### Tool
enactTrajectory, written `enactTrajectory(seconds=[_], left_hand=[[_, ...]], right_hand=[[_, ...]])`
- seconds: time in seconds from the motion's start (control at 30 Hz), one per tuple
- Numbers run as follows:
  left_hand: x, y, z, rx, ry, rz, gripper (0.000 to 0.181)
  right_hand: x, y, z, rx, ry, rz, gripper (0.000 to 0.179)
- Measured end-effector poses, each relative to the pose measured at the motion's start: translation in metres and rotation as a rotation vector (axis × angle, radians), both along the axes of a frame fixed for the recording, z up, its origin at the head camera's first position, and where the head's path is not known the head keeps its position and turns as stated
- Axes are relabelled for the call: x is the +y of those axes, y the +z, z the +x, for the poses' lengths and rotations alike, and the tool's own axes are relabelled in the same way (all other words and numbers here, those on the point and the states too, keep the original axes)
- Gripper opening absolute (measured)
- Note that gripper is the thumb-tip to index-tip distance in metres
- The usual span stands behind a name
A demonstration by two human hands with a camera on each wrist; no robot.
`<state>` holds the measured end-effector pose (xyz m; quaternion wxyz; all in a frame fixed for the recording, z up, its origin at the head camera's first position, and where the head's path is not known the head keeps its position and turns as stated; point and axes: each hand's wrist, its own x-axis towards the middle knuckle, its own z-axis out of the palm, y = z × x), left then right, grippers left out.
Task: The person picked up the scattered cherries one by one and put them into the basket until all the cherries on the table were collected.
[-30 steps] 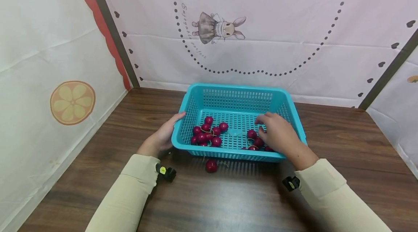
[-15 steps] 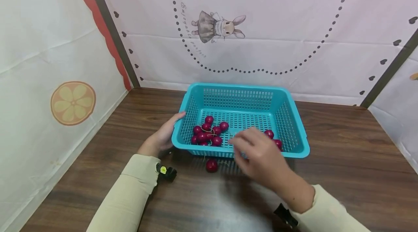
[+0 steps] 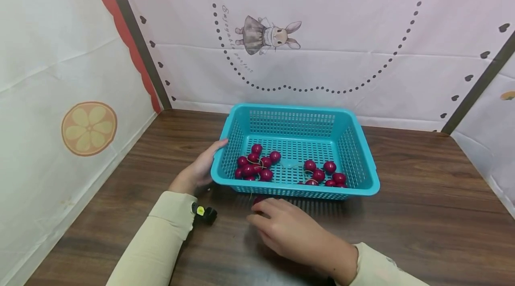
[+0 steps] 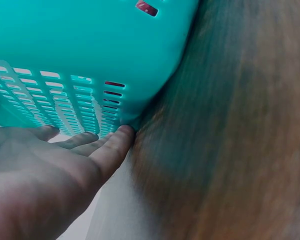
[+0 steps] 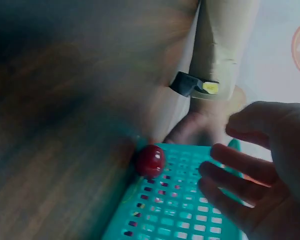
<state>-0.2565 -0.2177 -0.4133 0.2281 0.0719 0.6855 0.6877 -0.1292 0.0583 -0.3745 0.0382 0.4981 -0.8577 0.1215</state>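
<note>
A turquoise plastic basket [image 3: 297, 111] holds several dark red cherries in two groups, one cluster [image 3: 253, 167] at the left and one [image 3: 318, 175] at the right. My left hand [image 3: 198, 167] touches the basket's left side, its thumb at the rim. In the left wrist view, the fingers [image 4: 112, 150] lie nearly straight against the slotted outer wall. A loose cherry [image 5: 150, 161] sits on the table outside the basket's front wall. My right hand [image 3: 291, 230] is over the table just in front of it, covering most of it in the head view. The right wrist view shows that hand's fingers spread and apart from the cherry.
The brown wood-grain table [image 3: 434, 214] extends to both sides of the basket. A pale cloth backdrop [image 3: 342, 18] with a rabbit print stands behind it. Another cloth wall [image 3: 40, 111] with an orange-slice print rises at the left.
My right hand has moved from over the basket's right part, left and toward me, to the loose cherry in front. My left hand and the basket have stayed in place.
</note>
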Motion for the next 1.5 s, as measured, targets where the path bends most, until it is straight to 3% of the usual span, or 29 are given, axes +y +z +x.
enactTrajectory(seconds=[0.2,0.43,0.8,1.5], left_hand=[[0.000,0.001,0.001,-0.011,-0.001,0.015,0.077],[0.000,0.001,0.000,0.014,-0.023,0.010,0.077],[0.000,-0.001,-0.002,0.014,-0.025,0.010,0.077],[-0.001,0.000,-0.001,0.001,-0.022,0.021,0.079]], right_hand=[[-0.005,-0.009,-0.007,-0.038,-0.050,0.147,0.039],[-0.006,-0.016,-0.013,-0.034,-0.097,0.238,0.046],[-0.008,-0.019,-0.017,0.030,-0.110,0.204,0.036],[-0.002,-0.015,-0.015,-0.013,-0.109,0.196,0.025]])
